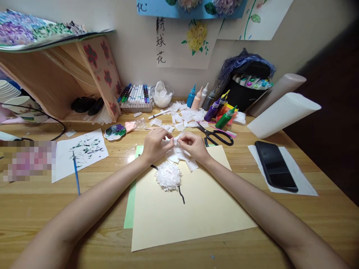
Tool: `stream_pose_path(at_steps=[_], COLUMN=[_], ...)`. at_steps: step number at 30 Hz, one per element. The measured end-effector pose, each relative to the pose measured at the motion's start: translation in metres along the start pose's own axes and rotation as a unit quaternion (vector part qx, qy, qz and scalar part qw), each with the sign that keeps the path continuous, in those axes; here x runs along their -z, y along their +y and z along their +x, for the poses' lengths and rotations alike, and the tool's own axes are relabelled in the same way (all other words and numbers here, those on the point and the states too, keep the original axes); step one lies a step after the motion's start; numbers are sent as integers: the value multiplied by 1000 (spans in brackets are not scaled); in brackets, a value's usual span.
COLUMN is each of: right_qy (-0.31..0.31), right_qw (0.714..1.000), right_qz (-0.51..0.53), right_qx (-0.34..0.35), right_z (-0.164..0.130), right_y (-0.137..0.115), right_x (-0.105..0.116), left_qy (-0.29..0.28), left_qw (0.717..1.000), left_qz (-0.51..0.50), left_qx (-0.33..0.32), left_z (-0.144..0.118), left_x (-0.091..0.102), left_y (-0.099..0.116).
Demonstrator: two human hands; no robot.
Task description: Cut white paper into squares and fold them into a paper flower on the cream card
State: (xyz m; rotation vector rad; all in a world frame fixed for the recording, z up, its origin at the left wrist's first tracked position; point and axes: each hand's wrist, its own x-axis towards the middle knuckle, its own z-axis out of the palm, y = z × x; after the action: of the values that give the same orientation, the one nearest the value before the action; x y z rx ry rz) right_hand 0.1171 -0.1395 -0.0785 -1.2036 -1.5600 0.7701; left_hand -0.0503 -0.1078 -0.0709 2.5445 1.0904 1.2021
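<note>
My left hand (157, 144) and my right hand (194, 147) meet above the top part of a cream paper sheet (196, 209). Between their pinched fingertips is a small piece of white tissue paper (176, 140). Several loose white paper pieces (181, 154) lie under and between the hands. Just below them a fluffy white paper flower (168, 176) sits on the sheet, with a black drawn line (181, 195) running down from it. A green sheet (130, 209) sticks out from beneath the cream one at the left.
Black-handled scissors (221, 136) lie beyond my right hand, near paint bottles (193, 98) and scattered paper scraps (179, 114). A phone (276, 166) rests at the right beside a paper roll (282, 116). To the left are a paintbrush (76, 173), a paint-marked sheet (64, 164) and a palette (114, 131).
</note>
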Motion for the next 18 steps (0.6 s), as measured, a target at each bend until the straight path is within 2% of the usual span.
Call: stream_pose_path(at_steps=[4,9,18], right_qy=[10,-4,-3], right_qw=[1000,1000,1000], right_qz=[3,9,-21], right_qx=[-4,-2,12], right_z=[0,0,0], right_y=[0,-2,-4], right_x=[0,1,-1], left_qy=[6,-26,-20], left_qw=[1000,999,1000], left_qz=[-6,-15,-7], left_qx=[26,-14,-16], left_z=[2,1,0], left_x=[2,2,1], left_y=[1,1,1])
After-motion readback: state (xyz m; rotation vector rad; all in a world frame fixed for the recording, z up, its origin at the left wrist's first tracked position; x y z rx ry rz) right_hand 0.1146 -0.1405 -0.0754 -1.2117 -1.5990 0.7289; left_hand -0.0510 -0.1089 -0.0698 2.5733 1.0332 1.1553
